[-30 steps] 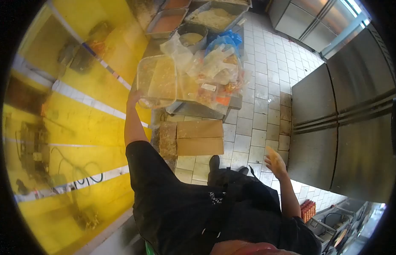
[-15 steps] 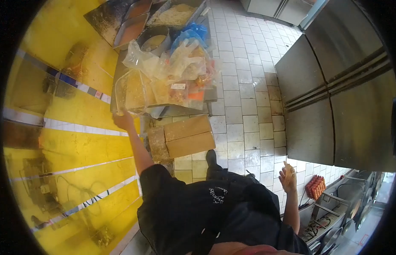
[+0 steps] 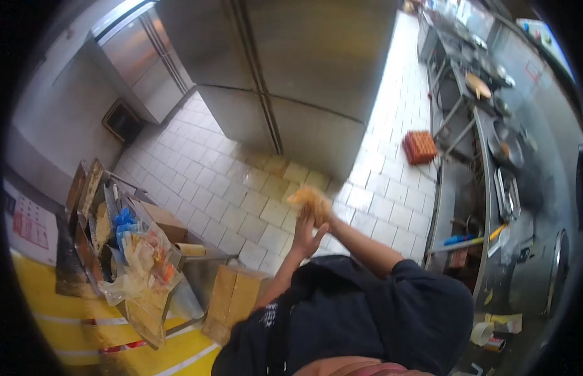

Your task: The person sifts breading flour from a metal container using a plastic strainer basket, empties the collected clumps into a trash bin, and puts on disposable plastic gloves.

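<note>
My hands touch each other in front of my body, above the tiled floor. My left hand (image 3: 308,237) lies against the right one, its fingers stretched out and its thumb apart. My right hand (image 3: 321,212) is closed on a pale orange thing (image 3: 303,197), blurred and too unclear to name; part of the hand is hidden behind it and the left fingers. To the lower left, a metal table (image 3: 207,255) bears clear plastic bags (image 3: 141,254), a blue bag (image 3: 123,219) and trays.
A cardboard box (image 3: 232,297) stands on the floor beside the table. Tall steel cabinets (image 3: 298,62) rise ahead. Red stacked trays (image 3: 420,147) sit on the floor at the right, near a long counter (image 3: 492,188) with pans and utensils.
My left hand has let go of the clear plastic basket's edge and come to my right hand. The view has swung right, so the table now appears at the lower left.
</note>
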Tool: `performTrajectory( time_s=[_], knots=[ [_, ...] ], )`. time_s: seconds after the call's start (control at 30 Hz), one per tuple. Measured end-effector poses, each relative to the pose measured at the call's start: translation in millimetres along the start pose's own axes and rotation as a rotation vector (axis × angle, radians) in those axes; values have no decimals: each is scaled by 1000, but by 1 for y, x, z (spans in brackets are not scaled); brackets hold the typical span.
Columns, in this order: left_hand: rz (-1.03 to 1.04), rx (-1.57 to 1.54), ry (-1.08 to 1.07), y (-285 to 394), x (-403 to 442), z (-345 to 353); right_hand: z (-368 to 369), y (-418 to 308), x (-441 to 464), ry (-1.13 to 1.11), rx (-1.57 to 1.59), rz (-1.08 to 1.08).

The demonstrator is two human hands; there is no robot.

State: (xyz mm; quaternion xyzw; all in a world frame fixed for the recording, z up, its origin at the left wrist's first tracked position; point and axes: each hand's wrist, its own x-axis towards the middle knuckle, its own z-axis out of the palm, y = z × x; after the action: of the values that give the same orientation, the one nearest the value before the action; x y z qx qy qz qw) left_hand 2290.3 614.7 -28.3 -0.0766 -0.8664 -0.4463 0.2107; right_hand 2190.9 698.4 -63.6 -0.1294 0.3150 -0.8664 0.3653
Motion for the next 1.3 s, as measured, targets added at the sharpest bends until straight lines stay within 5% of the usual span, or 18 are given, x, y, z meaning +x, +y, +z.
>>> performTrajectory(
  time_s=[0.03,0.07,0.1,0.17,0.27,0.43,0.57,0.63,0.73,0.8,0.87,0.9,0.93,1.0,1.1,1.23,1.27,1.3],
  knots=[
    [96,245,-25,-1,4,22,-52,2,7,-168,366,-87],
    [98,277,-59,16,10,29,-36,-31,-19,-1,482,-82],
    [113,303,-104,38,35,33,-21,-85,-26,-424,519,-95],
    [123,264,40,47,58,61,-15,-158,-62,-92,465,-126],
    [213,166,-51,112,103,94,-33,-206,-92,59,435,-251],
    [235,178,-114,94,128,176,-87,-202,-126,261,184,-413],
    [341,214,-273,60,138,216,-148,-135,-134,788,-254,-547],
    [354,126,-417,31,132,242,-77,-139,-167,1053,-234,-612],
    [309,0,-656,15,124,278,-98,-75,-189,1152,-116,-571],
    [206,-250,-878,3,104,319,-64,-61,-236,1433,-595,-611],
    [235,-253,-998,32,88,336,1,-79,-290,1760,-594,-346],
    [242,-243,-1067,49,78,344,14,-72,-315,1808,-436,-573],
    [86,-319,-1150,55,71,361,15,-59,-341,2040,-565,-549],
    [278,-487,-1226,105,45,355,61,-58,-386,2334,-839,-410],
    [1003,-627,-1245,177,-2,328,54,-38,-406,2169,-1079,-404],
    [860,-433,-1640,221,-47,324,-10,-3,-417,1860,-759,-795],
    [868,-557,-1506,211,-50,337,-42,18,-432,1865,-580,-725],
    [886,-657,-1350,206,-46,341,-59,34,-448,1615,-374,-1032]
  ],
)
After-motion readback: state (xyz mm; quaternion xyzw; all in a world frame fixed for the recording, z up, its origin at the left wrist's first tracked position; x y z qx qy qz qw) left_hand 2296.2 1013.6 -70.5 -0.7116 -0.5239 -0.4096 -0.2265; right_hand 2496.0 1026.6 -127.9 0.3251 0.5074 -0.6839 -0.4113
